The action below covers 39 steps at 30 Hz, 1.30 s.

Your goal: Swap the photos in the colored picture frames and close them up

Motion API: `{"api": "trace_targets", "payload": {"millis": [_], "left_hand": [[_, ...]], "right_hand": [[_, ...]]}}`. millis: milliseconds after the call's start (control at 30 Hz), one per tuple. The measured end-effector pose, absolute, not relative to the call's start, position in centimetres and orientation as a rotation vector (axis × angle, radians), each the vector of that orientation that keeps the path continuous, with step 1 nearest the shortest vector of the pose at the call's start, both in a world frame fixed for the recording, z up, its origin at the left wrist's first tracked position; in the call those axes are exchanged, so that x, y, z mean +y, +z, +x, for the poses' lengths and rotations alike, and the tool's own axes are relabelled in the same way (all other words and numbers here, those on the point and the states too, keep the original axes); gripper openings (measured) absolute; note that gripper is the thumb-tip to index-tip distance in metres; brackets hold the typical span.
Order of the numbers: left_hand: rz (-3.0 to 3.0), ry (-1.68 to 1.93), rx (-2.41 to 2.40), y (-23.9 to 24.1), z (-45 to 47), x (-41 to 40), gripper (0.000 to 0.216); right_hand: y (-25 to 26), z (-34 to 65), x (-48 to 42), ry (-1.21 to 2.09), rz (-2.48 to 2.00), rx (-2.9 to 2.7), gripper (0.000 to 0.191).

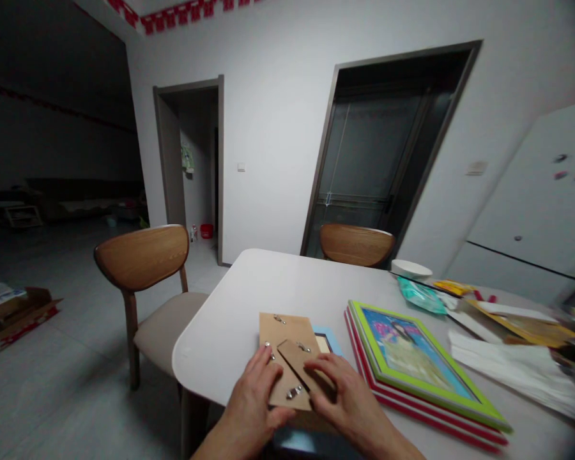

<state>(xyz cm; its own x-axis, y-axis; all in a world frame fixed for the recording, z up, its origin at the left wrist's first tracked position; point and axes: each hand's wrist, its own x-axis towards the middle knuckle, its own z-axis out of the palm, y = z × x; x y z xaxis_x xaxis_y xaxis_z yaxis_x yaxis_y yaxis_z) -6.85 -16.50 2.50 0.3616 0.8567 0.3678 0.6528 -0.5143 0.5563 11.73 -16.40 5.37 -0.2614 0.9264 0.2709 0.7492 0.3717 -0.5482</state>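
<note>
A brown picture-frame backing board (285, 329) with several metal clips is between my hands at the front of the white table. My left hand (256, 396) grips its left edge, fingertips by a clip and thumb at the near edge. My right hand (342, 393) pinches the right side by the slanted stand leg (294, 361), fingers bent over it. Partly covered beneath the board is a light blue picture frame (335, 343). Just right of my right hand lies a stack of frames: a lime-green picture frame (460, 390) with a picture on top, red frames (436, 418) below.
Farther right on the white table (287, 278) are a white bowl (411, 269), a teal packet (421, 296), white paper or wrapping (508, 364) and a yellow envelope (531, 326). Wooden chairs (146, 255) stand at the left and far sides. An open cardboard box (19, 316) lies on the floor.
</note>
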Motion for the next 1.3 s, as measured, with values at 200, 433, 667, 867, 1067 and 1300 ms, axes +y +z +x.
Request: {"api": "trace_targets", "payload": {"millis": [200, 433, 667, 867, 1067, 1300], "left_hand": [[2.307, 0.753, 1.279, 0.4, -3.3, -16.7, 0.045], [2.312, 0.671, 1.354, 1.0, -3.7, -16.8, 0.034], [2.32, 0.576, 1.263, 1.0, -4.7, -16.7, 0.065], [2.372, 0.555, 1.223, 0.8, -5.4, -16.1, 0.067], [2.345, 0.582, 1.258, 1.7, -5.6, -17.2, 0.029], [2.246, 0.73, 1.291, 1.1, -5.3, -16.8, 0.009]], "right_hand": [[2.5, 15.7, -17.5, 0.42, -1.617, -2.082, 0.034], [1.5, 15.8, -16.4, 0.34, -1.611, -2.112, 0.037], [1.0, 15.5, -16.5, 0.259, -1.577, -2.216, 0.038], [0.5, 13.9, -16.7, 0.201, -1.628, -2.168, 0.034], [1.3, 13.2, -17.3, 0.28, -1.6, -2.162, 0.029], [1.8, 14.4, -14.5, 0.157, -1.721, -2.066, 0.029]]}}
